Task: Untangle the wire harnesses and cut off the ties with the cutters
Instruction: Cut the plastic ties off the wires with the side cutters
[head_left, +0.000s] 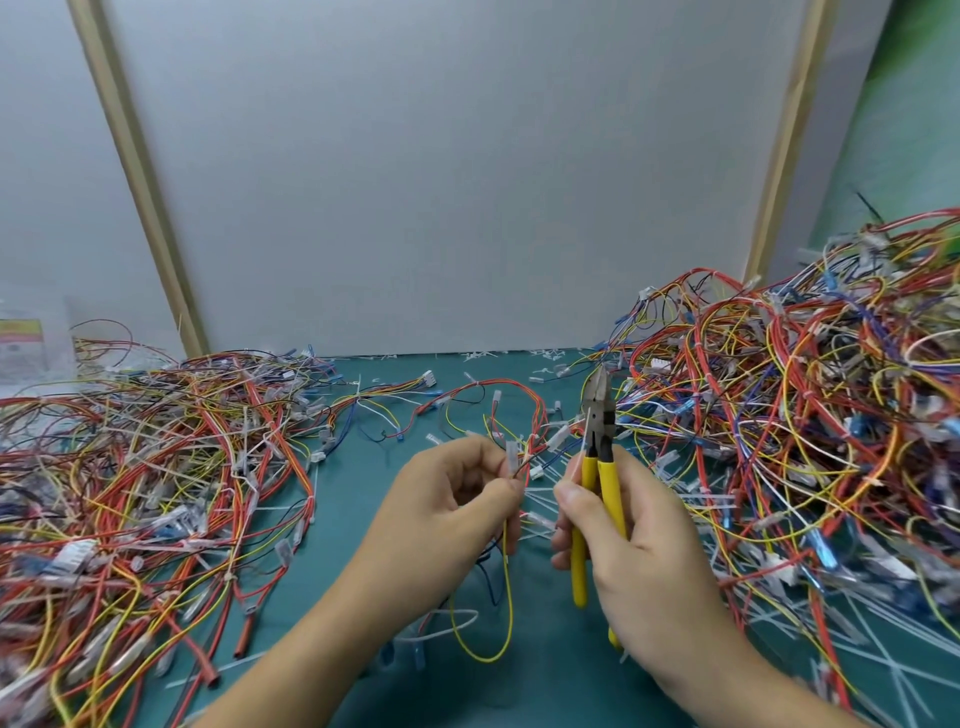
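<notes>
Over the desk (343, 597), a wire harness (511, 457) is being pinched by the left hand (447, 509) and cutters (600, 457) are being gripped by the right hand (639, 545).

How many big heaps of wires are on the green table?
2: the left heap and the right heap. Between them the left hand holds a separate harness, the right hand the cutters. None seems hidden.

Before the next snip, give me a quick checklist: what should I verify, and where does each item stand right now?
1. Cutters gripped in the right hand: ok.
2. Harness pinched in the left hand: ok.
3. Cutter jaws set around a tie: not ok. They point up, beside the harness.
4. Next tie picked out: cannot tell, too small and blurred.
5. Both hands below the blades: ok.
</notes>
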